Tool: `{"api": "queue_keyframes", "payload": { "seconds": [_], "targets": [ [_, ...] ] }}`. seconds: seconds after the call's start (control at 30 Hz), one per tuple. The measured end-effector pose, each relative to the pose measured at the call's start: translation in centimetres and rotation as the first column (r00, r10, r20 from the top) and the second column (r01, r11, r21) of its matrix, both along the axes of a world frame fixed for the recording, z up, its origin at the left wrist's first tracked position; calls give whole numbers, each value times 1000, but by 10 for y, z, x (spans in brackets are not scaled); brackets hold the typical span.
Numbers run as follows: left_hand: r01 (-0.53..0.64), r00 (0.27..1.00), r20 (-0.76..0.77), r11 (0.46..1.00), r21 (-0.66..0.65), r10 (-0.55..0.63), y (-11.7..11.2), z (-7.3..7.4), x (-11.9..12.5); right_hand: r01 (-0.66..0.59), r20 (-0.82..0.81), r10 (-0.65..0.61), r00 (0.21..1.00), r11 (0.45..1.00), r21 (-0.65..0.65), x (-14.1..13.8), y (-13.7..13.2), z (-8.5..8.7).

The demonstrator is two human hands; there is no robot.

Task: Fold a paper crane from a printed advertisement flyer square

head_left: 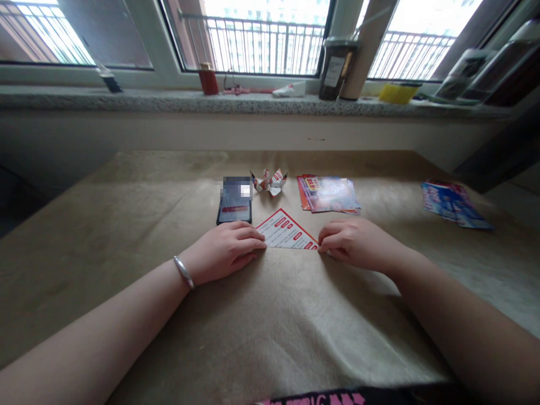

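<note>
A sheet of printed paper (287, 232), white with red labels and a red border, lies folded into a triangle on the table, its point facing away from me. My left hand (234, 247) rests palm down at its left corner, fingers stretched flat with the tips on the paper; a silver bangle circles that wrist. At the opposite corner, my right hand (352, 243) has its thumb and fingers pinched together on the paper's edge. Just beyond the triangle stands a folded paper figure (270, 182) with pointed tips. A phone (234, 201) lies beside it, above my left hand.
A stack of colourful printed leaflets (331, 194) lies behind my right hand, with more blue leaflets (455, 203) further right. The table (126, 225) has a brown cover. Along the windowsill (253, 104) stand a dark jar (335, 70), a red container (208, 79) and a yellow item (397, 93).
</note>
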State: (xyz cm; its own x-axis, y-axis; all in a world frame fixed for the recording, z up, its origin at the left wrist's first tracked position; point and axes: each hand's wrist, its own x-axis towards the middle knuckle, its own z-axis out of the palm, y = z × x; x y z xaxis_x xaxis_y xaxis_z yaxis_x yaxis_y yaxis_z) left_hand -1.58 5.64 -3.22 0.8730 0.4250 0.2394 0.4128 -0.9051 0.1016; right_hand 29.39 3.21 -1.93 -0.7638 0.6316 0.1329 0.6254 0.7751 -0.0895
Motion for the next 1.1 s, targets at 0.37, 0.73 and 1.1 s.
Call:
{"api": "queue_keyframes", "payload": {
  "seconds": [0.37,0.73,1.1],
  "targets": [
    [-3,1000,8,1000,-5,3,0,-1,-1,21,-4,-21,1000,1000,-23,10,0,4],
    [1,1000,26,1000,1,-1,0,-1,0,27,-1,-27,1000,999,-38,10,0,4],
    [-22,1000,20,1000,1,22,-5,1,4,245,-61,-243,968,969,34,-3,1,-7]
  ]
}}
